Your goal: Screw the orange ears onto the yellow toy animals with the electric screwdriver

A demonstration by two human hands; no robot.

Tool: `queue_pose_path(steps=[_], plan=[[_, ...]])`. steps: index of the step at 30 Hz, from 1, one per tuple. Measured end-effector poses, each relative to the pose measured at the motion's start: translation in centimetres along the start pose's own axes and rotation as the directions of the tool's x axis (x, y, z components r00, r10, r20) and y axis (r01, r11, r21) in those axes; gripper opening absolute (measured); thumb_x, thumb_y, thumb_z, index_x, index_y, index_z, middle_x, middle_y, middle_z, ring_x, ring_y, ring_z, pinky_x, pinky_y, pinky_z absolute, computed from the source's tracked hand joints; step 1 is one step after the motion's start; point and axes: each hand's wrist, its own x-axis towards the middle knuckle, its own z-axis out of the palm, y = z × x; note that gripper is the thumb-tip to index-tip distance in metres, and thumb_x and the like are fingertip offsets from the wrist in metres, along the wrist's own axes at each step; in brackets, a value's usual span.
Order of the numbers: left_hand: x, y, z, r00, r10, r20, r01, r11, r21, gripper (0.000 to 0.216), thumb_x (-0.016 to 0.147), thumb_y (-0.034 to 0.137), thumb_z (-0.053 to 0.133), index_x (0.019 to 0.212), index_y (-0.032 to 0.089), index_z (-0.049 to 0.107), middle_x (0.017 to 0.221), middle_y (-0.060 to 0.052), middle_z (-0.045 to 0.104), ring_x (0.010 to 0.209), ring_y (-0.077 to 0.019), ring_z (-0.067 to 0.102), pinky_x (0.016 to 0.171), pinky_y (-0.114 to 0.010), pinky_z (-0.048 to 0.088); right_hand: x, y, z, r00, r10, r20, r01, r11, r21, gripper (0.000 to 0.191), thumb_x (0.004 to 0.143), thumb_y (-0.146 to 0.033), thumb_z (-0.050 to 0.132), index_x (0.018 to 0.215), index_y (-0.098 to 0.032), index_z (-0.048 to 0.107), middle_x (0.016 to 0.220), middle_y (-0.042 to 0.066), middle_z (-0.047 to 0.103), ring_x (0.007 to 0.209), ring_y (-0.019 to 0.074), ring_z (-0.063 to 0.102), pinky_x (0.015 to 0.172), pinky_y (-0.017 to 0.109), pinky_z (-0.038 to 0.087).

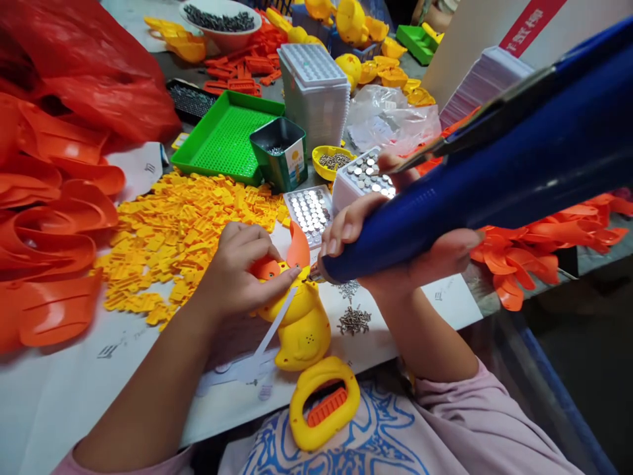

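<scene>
screwing, apparently: right hand (418,269) gripped blue cylindrical driver (455,198), metal bit (313,272) beside left hand (244,272), which held rounded yellow plastic toy (302,330); next seemingly needed straight pressure.

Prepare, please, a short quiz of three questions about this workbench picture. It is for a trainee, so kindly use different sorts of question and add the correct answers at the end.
1. Which hand is wrapped around the blue power driver? A: left. B: right. C: both.
2. True or false: the left hand is touching the yellow toy.
3. Fill in the colour: the perforated tray behind the heap of small yellow parts is ____.

Key:
1. B, the right hand.
2. True.
3. Green.
</scene>
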Motion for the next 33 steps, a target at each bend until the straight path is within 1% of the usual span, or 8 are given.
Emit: queue_pose_path(steps=[2,5,10,17,20,26,29,33], plan=[[-0.1,-0.1,-0.3,0.999,0.032,0.007,-0.032,0.999,0.004,0.024,0.078,0.038,0.066,0.066,0.021,0.055,0.070,-0.001,0.056,0.073,-0.0190,0.048,0.074,-0.037,0.038,0.0,-0.6,0.2,0.999,-0.024,-0.030,0.025,0.999,0.032,0.049,0.066,-0.069,0.064,0.087,-0.025,0.062,0.058,-0.005,0.057,0.044,0.0137,0.058,0.043,0.027,0.051],[-0.2,-0.2,-0.8,0.998,0.065,0.015,-0.065,0.998,0.020,0.022,0.078,0.037,0.067,0.068,0.021,0.056,0.071,-0.001,0.055,0.072,-0.0187,0.047,0.073,-0.037,0.038,-0.2,-1.0,0.7,0.998,-0.038,-0.045,0.042,0.996,0.083,0.040,0.065,-0.063,0.069,0.080,-0.027,0.061,0.060,-0.003,0.062,0.045,0.0157,0.061,0.043,0.029,0.053],[-0.2,-0.2,-1.4,0.997,0.065,0.045,-0.067,0.997,0.032,0.021,0.079,0.036,0.066,0.069,0.021,0.055,0.072,-0.002,0.056,0.072,-0.0190,0.045,0.071,-0.038,0.037,-0.3,-1.4,1.6,0.997,0.079,-0.022,-0.078,0.995,0.058,0.052,0.056,-0.079,0.065,0.067,-0.029,0.057,0.054,-0.003,0.061,0.042,0.0171,0.060,0.042,0.031,0.053],[-0.1,0.1,-0.8,0.995,0.029,0.098,-0.030,0.999,0.013,0.022,0.081,0.038,0.060,0.068,0.021,0.056,0.072,-0.004,0.057,0.075,-0.0211,0.045,0.073,-0.039,0.038,-0.4,-1.3,1.4,0.996,0.041,0.078,-0.040,0.999,-0.023,0.034,0.072,-0.061,0.067,0.075,-0.028,0.063,0.062,-0.003,0.064,0.052,0.0174,0.064,0.053,0.034,0.056],[-0.1,0.0,-0.6,0.995,0.034,0.092,-0.035,0.999,0.006,0.023,0.081,0.038,0.060,0.067,0.020,0.054,0.073,-0.004,0.057,0.076,-0.0211,0.046,0.074,-0.039,0.038,-0.2,-0.9,1.3,0.997,0.035,0.067,-0.032,0.999,-0.042,0.034,0.070,-0.059,0.069,0.073,-0.026,0.062,0.060,-0.004,0.063,0.048,0.0155,0.062,0.050,0.031,0.055],[-0.3,-0.1,-0.3,0.997,0.026,0.073,-0.027,1.000,0.005,0.022,0.079,0.038,0.060,0.067,0.020,0.053,0.072,-0.004,0.056,0.075,-0.0213,0.045,0.075,-0.040,0.036,0.3,-0.5,1.2,0.981,0.126,0.146,-0.120,0.992,-0.047,0.049,0.063,-0.075,0.064,0.076,-0.028,0.059,0.056,-0.005,0.060,0.045,0.0154,0.060,0.044,0.029,0.052],[-0.3,-0.1,-0.1,0.998,0.010,0.065,-0.010,1.000,0.000,0.023,0.079,0.038,0.060,0.066,0.020,0.053,0.070,-0.003,0.055,0.074,-0.0213,0.045,0.074,-0.040,0.037,0.1,-0.7,1.1,0.980,0.070,0.184,-0.067,0.997,-0.023,0.044,0.066,-0.071,0.065,0.078,-0.029,0.060,0.059,-0.005,0.059,0.047,0.0155,0.060,0.045,0.029,0.051],[-0.1,-0.1,-0.1,0.998,0.004,0.057,-0.005,1.000,0.007,0.023,0.080,0.039,0.058,0.066,0.021,0.053,0.071,-0.003,0.056,0.074,-0.0206,0.044,0.074,-0.039,0.037,-0.2,-1.0,1.0,0.973,0.125,0.193,-0.112,0.991,-0.075,0.032,0.071,-0.059,0.069,0.076,-0.029,0.061,0.061,-0.003,0.060,0.051,0.0176,0.060,0.051,0.032,0.052]])
